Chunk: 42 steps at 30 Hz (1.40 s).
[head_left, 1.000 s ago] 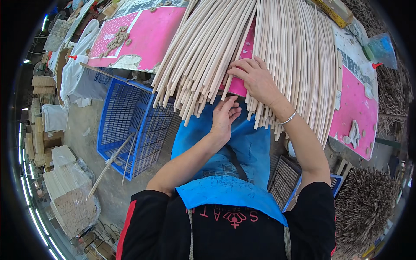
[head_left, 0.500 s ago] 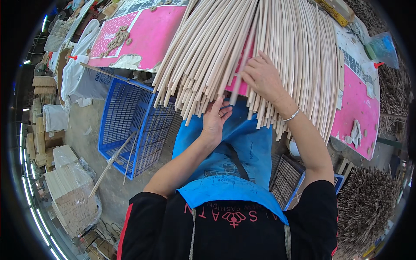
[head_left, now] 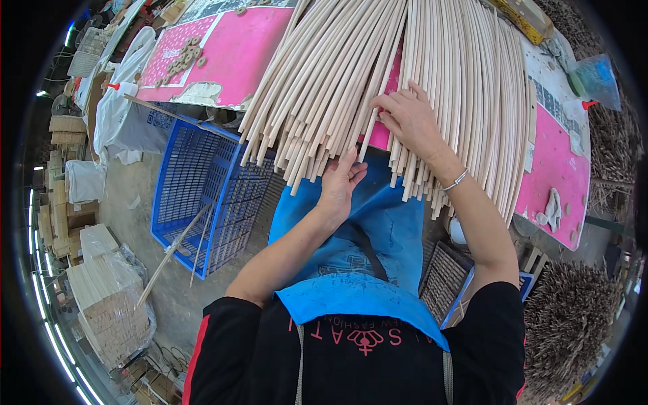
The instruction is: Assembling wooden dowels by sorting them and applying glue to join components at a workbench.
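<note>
Many long, thin, pale wooden rods (head_left: 317, 88) lie in a left group, their near ends jutting over the table edge. A second group of rods (head_left: 466, 101) lies to the right, with a narrow gap between the groups. My right hand (head_left: 413, 123) is over this gap, fingers spread, fingertips close to the left group's inner edge; nothing shows in its grasp. My left hand (head_left: 339, 185) is palm up just below the left group's rod ends. Its thumb is apart from the loosely bent fingers, and the thumb tip is by the rod ends.
The pink-topped table (head_left: 236, 57) carries small round discs (head_left: 181, 64) and a glove (head_left: 552, 209). A blue plastic crate (head_left: 196, 175) stands on the floor at left, with loose sticks leaning on it. A dark bristly bundle (head_left: 570, 324) stands at lower right. My blue apron (head_left: 391, 236) hangs below the rods.
A rod that was blurred with motion in the gap now lies against the left group's inner edge. My right hand has lifted and spread its fingers slightly; my left hand has barely shifted.
</note>
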Tool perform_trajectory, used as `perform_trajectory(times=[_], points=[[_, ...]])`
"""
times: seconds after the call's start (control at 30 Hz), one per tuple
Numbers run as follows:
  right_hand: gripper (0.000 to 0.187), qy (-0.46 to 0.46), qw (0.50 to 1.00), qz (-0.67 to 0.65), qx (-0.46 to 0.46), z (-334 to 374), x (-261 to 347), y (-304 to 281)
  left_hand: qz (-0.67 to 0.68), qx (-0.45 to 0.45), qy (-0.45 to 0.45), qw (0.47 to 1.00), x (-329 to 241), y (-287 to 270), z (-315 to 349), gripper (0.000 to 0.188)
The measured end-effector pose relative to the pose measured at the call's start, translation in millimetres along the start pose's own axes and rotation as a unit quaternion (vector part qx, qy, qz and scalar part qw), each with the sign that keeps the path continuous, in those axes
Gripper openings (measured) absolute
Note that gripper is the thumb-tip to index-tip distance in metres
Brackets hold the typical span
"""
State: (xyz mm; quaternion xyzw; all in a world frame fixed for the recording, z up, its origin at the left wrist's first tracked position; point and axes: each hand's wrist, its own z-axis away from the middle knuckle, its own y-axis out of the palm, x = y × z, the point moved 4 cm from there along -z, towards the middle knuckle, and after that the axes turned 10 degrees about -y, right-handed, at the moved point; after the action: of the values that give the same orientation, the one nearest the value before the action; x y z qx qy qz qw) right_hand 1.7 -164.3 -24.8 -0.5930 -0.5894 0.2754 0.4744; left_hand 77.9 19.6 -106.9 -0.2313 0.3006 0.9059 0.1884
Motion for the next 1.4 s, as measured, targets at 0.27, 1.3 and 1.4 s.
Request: perform_trajectory(times=[0.27,1.3,1.4], points=[[0.024,-0.104,0.994,0.007,0.01,-2.0,5.7,4.8,0.018,-0.003,0.019,1.0,-6.4,-1.5,-11.4,0.034],[0.022,-0.107,0.991,-0.076,-0.016,-3.7,0.5,-0.5,0.014,0.077,-0.065,0.995,28.1,15.7,-6.3,0.022],[0.018,-0.079,0.994,-0.076,-0.019,-2.0,1.0,1.1,-0.006,0.06,-0.057,0.997,23.0,16.7,3.6,0.024]])
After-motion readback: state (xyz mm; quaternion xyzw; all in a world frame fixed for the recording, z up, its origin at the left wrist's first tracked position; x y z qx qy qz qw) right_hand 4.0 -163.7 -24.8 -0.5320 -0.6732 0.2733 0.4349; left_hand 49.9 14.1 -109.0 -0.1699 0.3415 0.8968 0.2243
